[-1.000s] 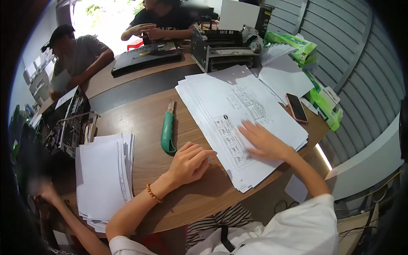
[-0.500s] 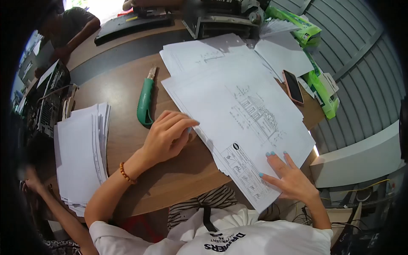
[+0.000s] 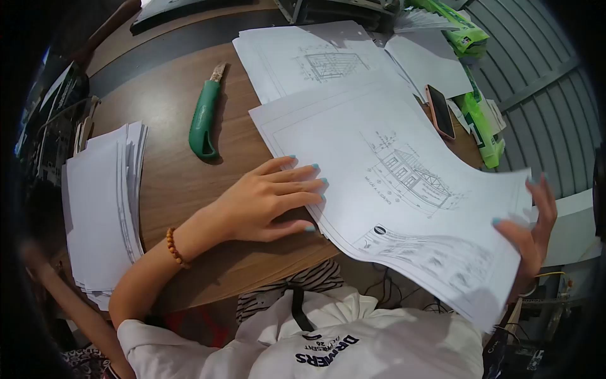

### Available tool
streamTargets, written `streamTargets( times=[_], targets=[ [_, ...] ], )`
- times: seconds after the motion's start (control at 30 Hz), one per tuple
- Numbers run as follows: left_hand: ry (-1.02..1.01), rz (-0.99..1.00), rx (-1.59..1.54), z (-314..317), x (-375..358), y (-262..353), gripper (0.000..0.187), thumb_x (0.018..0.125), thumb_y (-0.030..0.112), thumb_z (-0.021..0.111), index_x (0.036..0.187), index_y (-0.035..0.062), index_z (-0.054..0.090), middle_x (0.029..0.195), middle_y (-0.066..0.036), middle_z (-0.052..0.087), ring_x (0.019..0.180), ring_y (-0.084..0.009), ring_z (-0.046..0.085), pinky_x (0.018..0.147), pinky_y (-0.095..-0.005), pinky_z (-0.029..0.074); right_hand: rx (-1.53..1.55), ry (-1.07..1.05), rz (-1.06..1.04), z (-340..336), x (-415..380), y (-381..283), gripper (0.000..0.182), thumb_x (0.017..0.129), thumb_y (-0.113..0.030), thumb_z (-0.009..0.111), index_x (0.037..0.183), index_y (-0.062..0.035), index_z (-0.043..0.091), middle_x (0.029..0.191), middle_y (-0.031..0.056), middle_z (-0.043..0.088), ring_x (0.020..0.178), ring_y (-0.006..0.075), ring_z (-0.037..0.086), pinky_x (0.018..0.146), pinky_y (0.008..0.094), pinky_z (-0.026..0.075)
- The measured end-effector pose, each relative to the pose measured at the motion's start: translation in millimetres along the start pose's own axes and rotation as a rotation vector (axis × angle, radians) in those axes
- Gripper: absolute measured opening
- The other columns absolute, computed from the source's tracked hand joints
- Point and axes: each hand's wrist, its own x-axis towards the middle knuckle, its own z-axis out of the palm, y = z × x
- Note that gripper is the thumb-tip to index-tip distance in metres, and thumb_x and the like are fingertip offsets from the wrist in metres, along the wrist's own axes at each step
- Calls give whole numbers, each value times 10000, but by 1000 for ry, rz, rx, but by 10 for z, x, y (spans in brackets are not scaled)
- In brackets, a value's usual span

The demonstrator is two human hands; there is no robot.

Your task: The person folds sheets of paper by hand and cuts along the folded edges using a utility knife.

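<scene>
A large printed sheet (image 3: 391,170) with a line drawing of a building lies in front of me, its right side lifted and curved off the pile. My right hand (image 3: 530,230) grips that raised edge between thumb and fingers. On the sheet's left margin my left hand (image 3: 271,199) rests flat, fingers spread. Beneath and behind it are more drawing sheets (image 3: 331,60). Beyond my left hand, a green-handled knife (image 3: 205,117) with a rusty-looking blade lies on the wooden table (image 3: 170,170).
A stack of white paper (image 3: 98,208) sits at the table's left. A phone (image 3: 440,112) lies beside the sheets at right, near green packets (image 3: 478,129). Another person's arm (image 3: 82,309) shows at lower left. A grey ribbed wall (image 3: 536,95) stands right.
My right hand has moved right and up, lifting the top sheet's right side. My left hand has opened from a curl and spread onto the sheet. The view has shifted.
</scene>
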Motion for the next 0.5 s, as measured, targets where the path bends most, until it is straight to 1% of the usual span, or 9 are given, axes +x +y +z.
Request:
streamTargets(
  times=[0.1, 0.17, 0.23, 0.3, 0.33, 0.37, 0.43, 0.47, 0.5],
  targets=[
    [55, -93, 15, -29, 39, 202, 632, 761, 432, 669, 1266, 97, 489, 1278, -109, 524, 1259, -270, 418, 1051, -494, 274, 56, -218, -162, 350, 231, -4, 158, 589, -66, 701, 725, -106, 633, 1206, 121, 536, 1208, 362, 422, 957, 495, 394],
    [184, -130, -180, -42, 93, 319, 794, 713, 580, 648, 1258, 33, 465, 1175, -199, 560, 1168, -324, 492, 1047, -468, 282, 151, -427, -287, 614, 368, 9, 142, 591, -10, 666, 708, -53, 598, 1236, 119, 522, 1238, 337, 395, 981, 533, 347],
    [253, -88, -253, 17, 110, 415, 872, 686, 573, 685, 1301, 18, 413, 1148, -225, 569, 1095, -361, 539, 1009, -461, 341, 276, -558, -376, 925, 465, -76, 170, 642, 17, 644, 768, -55, 556, 1248, 113, 492, 1262, 332, 366, 1015, 538, 312],
    [216, -341, -879, 32, 126, 551, 937, 620, 459, 793, 1325, 0, 382, 1189, -212, 556, 1148, -336, 514, 1012, -454, 343, 277, -640, -436, 1199, 478, -126, 232, 680, -38, 658, 887, -71, 558, 1281, 110, 454, 1271, 320, 353, 1018, 539, 308],
    [221, -338, -889, -10, 139, 583, 719, 738, 287, 750, 1279, -47, 415, 1143, -205, 580, 1062, -296, 578, 939, -389, 439, 275, -642, -437, 1285, 451, -190, 232, 680, -38, 658, 887, -71, 558, 1281, 110, 454, 1271, 320, 353, 1018, 539, 308],
    [223, -337, -893, 21, 142, 577, 719, 738, 287, 750, 1279, -47, 415, 1143, -205, 580, 1062, -296, 578, 939, -389, 439, 293, -647, -351, 1360, 426, -253, 344, 669, -35, 676, 986, -77, 551, 1304, 107, 447, 1273, 318, 361, 1029, 536, 300],
    [338, -635, -1181, 86, 168, 541, 407, 842, 159, 634, 1155, -69, 509, 968, -214, 634, 896, -240, 647, 782, -340, 529, 307, -657, -264, 1350, 412, -298, 456, 658, -32, 694, 1086, -83, 543, 1326, 104, 440, 1275, 315, 369, 1040, 532, 292],
    [446, -662, -1275, 96, 178, 534, 211, 898, 45, 516, 1045, -102, 549, 906, -154, 643, 815, -174, 648, 693, -276, 555, 323, -601, -172, 1267, 387, -321, 546, 684, -72, 687, 1193, -101, 491, 1366, 114, 386, 1287, 319, 345, 1035, 537, 289],
    [445, -657, -1282, 78, 180, 510, 211, 898, 45, 516, 1045, -102, 549, 906, -154, 643, 815, -174, 648, 693, -276, 555, 336, -544, -82, 1191, 356, -327, 637, 711, -113, 680, 1301, -119, 439, 1406, 123, 331, 1299, 322, 322, 1029, 542, 285]
  ],
)
